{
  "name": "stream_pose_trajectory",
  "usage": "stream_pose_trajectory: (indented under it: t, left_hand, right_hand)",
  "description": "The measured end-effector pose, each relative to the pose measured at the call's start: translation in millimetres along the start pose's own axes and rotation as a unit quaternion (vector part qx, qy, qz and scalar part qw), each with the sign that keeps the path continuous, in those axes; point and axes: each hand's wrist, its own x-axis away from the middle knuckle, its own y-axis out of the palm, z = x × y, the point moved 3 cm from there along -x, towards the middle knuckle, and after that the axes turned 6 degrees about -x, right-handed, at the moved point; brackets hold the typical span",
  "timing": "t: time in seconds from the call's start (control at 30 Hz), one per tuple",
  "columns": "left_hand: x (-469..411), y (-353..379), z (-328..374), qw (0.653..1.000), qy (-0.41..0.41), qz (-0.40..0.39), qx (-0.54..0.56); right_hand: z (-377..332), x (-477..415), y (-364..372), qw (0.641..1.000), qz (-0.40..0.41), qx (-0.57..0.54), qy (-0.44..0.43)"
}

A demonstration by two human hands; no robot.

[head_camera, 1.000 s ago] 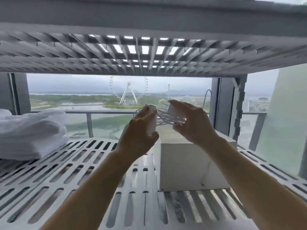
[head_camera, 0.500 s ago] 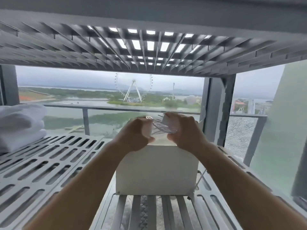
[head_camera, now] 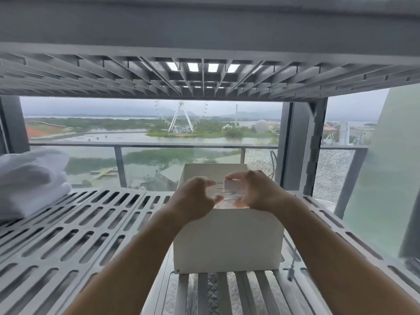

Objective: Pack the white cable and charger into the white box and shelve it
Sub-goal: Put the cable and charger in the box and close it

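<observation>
Slatted shelf [head_camera: 91, 223], folded towels [head_camera: 31, 180] left, white box [head_camera: 227, 242] centre

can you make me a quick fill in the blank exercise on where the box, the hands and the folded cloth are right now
1. The white box stands on a slotted ____ shelf.
2. The right hand holds the white charger over the ____ top of the box.
3. The folded white cloth lies at the ____ end of the shelf.
4. The left hand is ____ the open box, fingers spread.

Missing words: grey; open; left; above
</observation>
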Motion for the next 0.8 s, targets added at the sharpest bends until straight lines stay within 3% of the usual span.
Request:
stream_pose_trajectory:
  t: [0.1,0.4,0.8]
  left_hand:
    - [0,0,1,0.999,0.021,0.026,-0.010]
    - [7,-3,4,0.995,0.050,0.081,0.000]
    - [10,-4,21,0.996,0.051,0.078,0.007]
  right_hand:
    - [1,5,-3,1.000,0.012,-0.026,-0.010]
    - [2,27,-13,0.984,0.147,-0.093,-0.047]
    - [27,53,-34,0.984,0.140,-0.094,-0.061]
